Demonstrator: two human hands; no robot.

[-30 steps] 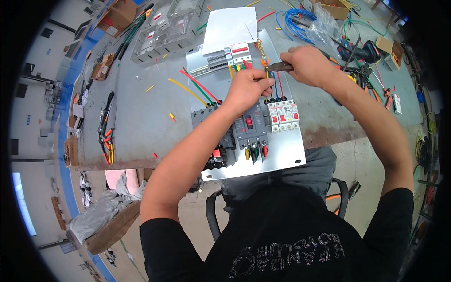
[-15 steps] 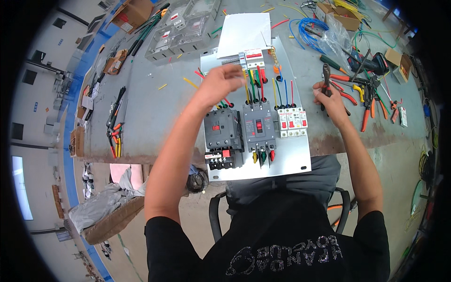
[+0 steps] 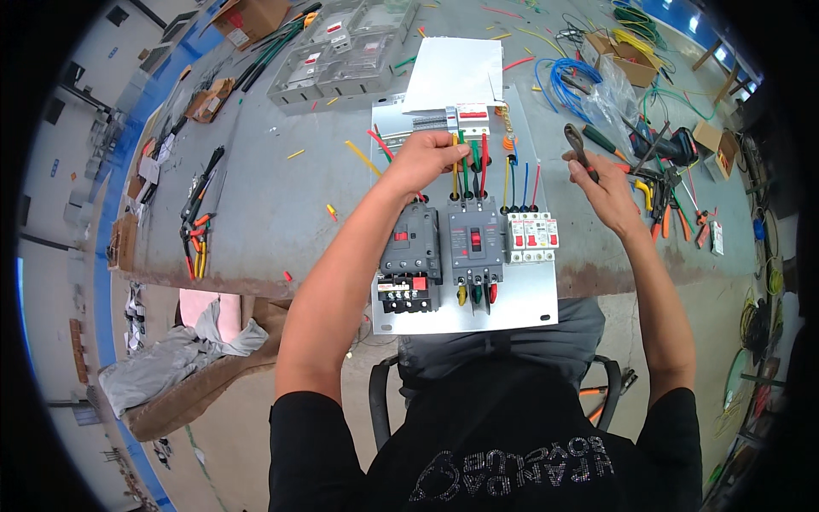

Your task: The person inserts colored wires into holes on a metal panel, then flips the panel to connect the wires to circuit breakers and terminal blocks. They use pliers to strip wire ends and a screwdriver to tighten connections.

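My left hand [image 3: 426, 162] pinches a yellow wire [image 3: 455, 179] between thumb and fingers. This wire rises from the top of the grey middle breaker [image 3: 474, 243], with green and red wires [image 3: 485, 171] beside it. In my right hand [image 3: 607, 189] is a dark hand tool [image 3: 577, 145], perhaps pliers, its end raised and its kind not clear. The breaker is mounted on a white metal panel [image 3: 520, 309] between a dark contactor [image 3: 413, 243] and a row of small white breakers [image 3: 531, 239]. At the panel's far end a white sheet [image 3: 456, 72] lies near another white breaker [image 3: 472, 119].
Pliers and cutters [image 3: 661, 205] lie right of the panel, near a cordless drill [image 3: 674, 143] and blue wire coil [image 3: 563, 85]. Clear plastic boxes [image 3: 354, 72] stand far left. More tools [image 3: 200, 213] and a yellow scrap [image 3: 332, 211] lie on the left.
My left hand has moved onto the yellow wire and closed on it. My right hand has turned the dark tool. Yellow and red scraps now lie left of the panel. The view has shifted slightly.
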